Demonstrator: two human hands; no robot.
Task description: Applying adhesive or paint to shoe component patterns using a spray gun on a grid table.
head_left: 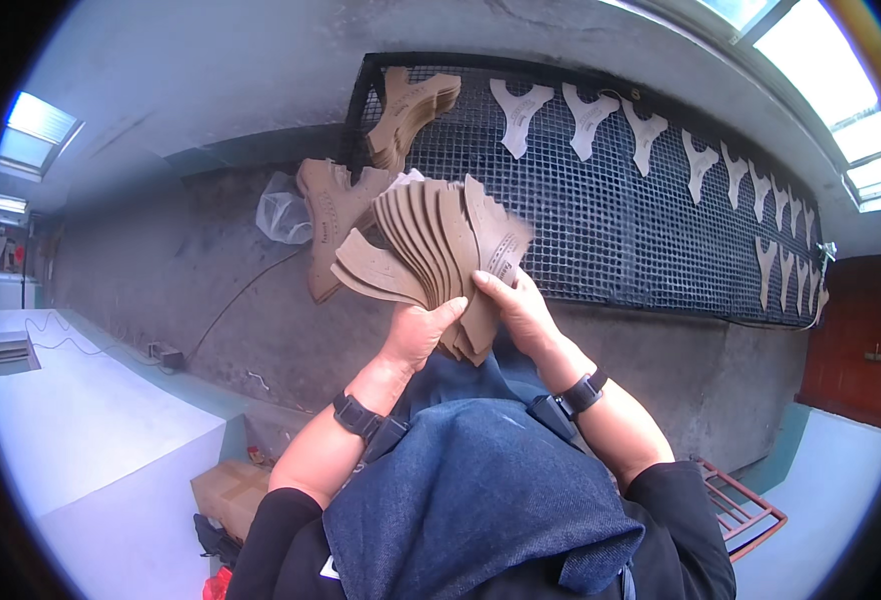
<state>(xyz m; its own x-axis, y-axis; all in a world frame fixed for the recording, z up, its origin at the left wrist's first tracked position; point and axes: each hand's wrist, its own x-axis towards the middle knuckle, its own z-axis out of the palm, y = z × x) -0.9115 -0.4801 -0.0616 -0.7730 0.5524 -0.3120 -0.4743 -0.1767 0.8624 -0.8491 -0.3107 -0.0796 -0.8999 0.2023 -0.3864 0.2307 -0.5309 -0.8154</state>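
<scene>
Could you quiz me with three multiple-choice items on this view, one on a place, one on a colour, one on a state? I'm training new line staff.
1. Where do the single pale cutouts lie?
A. On the black mesh rack
B. On the white bench
C. In the cardboard box

2. What colour are the fanned pieces in the hands?
A. Blue
B. Tan brown
C. Green

3. How is the fanned stack held?
A. Lying loose on the mesh
B. By one hand only
C. By both hands

Answers:
1 A, they sit in a row on the black mesh rack.
2 B, the fanned stack is tan brown.
3 C, left hand and right hand both grip its lower end.
</scene>
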